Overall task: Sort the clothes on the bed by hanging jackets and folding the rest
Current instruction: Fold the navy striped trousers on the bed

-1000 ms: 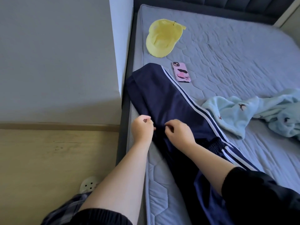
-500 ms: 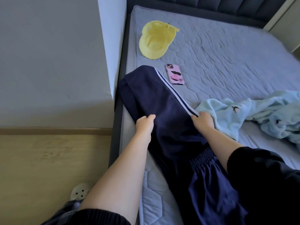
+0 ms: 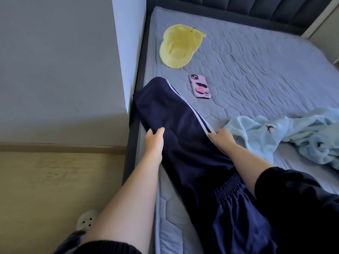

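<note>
Navy track pants (image 3: 183, 136), soft knit with white side stripes, lie lengthwise along the quilted bed's (image 3: 256, 74) left edge, gathered elastic end nearest the person. With both arms extended, the left hand (image 3: 154, 143) closes its grip on the plain edge and the right hand (image 3: 222, 139) pinches the striped seam.

We find the trousers (image 3: 176, 129) along the bed's (image 3: 256, 66) left edge, the phone (image 3: 200, 86) and the cap (image 3: 178, 46) behind them, and a crumpled garment (image 3: 275, 132) to their right.
</note>
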The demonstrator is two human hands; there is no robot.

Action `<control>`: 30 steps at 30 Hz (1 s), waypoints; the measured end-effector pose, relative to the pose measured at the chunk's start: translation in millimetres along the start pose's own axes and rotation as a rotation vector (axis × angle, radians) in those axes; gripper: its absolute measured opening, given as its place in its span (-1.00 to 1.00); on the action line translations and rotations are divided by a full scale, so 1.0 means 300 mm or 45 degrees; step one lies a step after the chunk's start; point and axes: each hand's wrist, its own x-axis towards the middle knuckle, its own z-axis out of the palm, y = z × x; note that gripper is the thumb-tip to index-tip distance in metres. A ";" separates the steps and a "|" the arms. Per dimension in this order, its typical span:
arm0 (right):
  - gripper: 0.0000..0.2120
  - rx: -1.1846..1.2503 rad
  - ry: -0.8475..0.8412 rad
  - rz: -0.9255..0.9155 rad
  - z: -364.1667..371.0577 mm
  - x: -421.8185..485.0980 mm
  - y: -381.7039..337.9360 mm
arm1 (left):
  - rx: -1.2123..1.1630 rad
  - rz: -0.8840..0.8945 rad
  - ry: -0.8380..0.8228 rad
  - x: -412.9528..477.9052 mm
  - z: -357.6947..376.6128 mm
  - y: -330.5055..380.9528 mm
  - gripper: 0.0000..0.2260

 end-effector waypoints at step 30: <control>-0.57 -0.124 0.156 0.003 -0.093 -0.398 0.506 | 1.680 0.590 -0.623 -0.423 0.172 -0.314 -0.37</control>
